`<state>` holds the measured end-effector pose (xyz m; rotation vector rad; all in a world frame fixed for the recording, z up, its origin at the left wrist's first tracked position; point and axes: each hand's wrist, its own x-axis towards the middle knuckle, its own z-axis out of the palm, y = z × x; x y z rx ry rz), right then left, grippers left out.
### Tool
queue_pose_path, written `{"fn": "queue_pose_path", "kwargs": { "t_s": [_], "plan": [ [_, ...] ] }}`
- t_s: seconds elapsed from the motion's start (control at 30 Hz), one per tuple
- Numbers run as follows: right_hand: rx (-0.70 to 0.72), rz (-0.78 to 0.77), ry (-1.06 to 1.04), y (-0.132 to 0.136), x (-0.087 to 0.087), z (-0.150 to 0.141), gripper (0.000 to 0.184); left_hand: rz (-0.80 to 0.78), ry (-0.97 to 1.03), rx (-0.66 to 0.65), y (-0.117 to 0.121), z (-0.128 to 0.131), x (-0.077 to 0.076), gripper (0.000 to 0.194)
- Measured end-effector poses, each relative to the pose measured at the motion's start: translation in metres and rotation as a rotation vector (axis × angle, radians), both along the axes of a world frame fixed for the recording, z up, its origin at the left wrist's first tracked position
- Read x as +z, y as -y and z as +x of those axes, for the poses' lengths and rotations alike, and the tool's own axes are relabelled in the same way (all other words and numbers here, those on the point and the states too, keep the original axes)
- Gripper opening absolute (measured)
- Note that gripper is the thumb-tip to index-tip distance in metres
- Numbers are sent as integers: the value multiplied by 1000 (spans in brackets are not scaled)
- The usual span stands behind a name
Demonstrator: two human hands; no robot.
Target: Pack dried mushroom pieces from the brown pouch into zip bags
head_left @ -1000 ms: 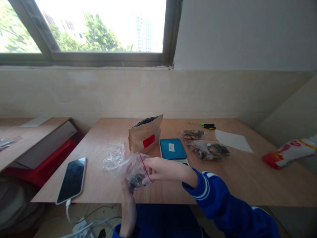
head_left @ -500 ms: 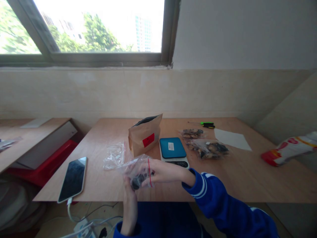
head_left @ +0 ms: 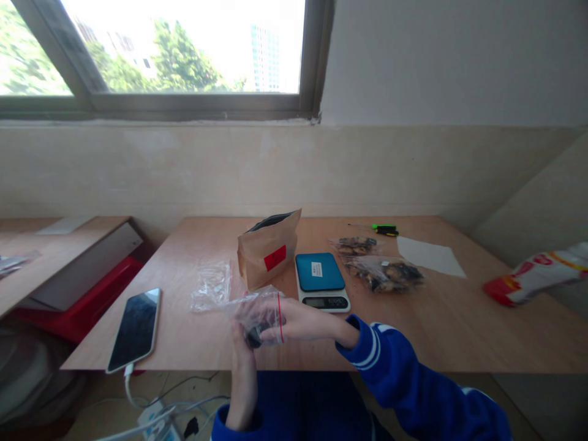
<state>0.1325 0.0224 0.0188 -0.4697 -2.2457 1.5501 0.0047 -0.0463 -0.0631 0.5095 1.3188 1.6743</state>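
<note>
Near the front edge of the wooden table [head_left: 436,318], both my hands hold a small clear zip bag [head_left: 258,312] with a red seal strip and dark pieces inside. My left hand [head_left: 242,361] comes up from below and grips its bottom. My right hand [head_left: 303,321] in a blue sleeve pinches the bag's red-lined end from the right. Behind the bag stands an open brown paper pouch [head_left: 269,248] with a red label. A small scale [head_left: 320,280] with a blue top sits just right of it.
An empty clear bag [head_left: 210,285] lies left of the pouch, a phone [head_left: 135,329] on a cable at the table's left front. Two filled clear bags [head_left: 383,272], a green-handled tool [head_left: 384,230], a white sheet [head_left: 429,256] and a red-white packet [head_left: 537,272] lie to the right.
The bag has turned in my hands, so its red seal end has swung from tilted to nearly upright. My right hand slid slightly lower and closer over it.
</note>
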Motion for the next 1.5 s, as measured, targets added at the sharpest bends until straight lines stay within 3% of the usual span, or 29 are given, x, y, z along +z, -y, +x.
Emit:
{"fn": "queue_pose_path", "kwargs": {
  "t_s": [0.1,0.2,0.33,0.47,0.6,0.7,0.83,1.0,1.17,1.3,1.4,1.5],
  "plan": [
    [-4,-64,40,-2,-4,2,11,39,12,-39,0,0,3,66],
    [-129,-128,58,-4,-7,6,13,95,57,-86,1,-1,10,63],
    [-225,-252,-2,-6,-6,9,22,53,86,-65,1,-4,13,66],
    [-322,-349,-82,-9,1,15,29,-6,35,-23,2,-10,12,63],
    [-441,-375,-210,-28,18,27,33,-89,-30,-70,2,-29,13,62],
    [-536,-269,-377,-57,40,35,35,-150,-218,-83,-7,-58,17,67],
    [-657,17,-505,-101,70,32,31,-158,-550,-24,-32,-105,27,61],
    [-618,412,-402,-131,78,15,18,-304,-810,109,-72,-149,34,49],
    [-518,697,-265,-127,69,9,12,-450,-1149,188,-88,-153,31,45],
    [-503,821,-243,-124,66,12,15,-271,-1404,347,-85,-137,28,53],
    [-515,859,-244,-122,64,14,16,-124,-1513,200,-84,-124,19,52],
    [-544,871,-238,-119,63,15,15,-335,-1522,-112,-88,-115,2,45]
  ]
}}
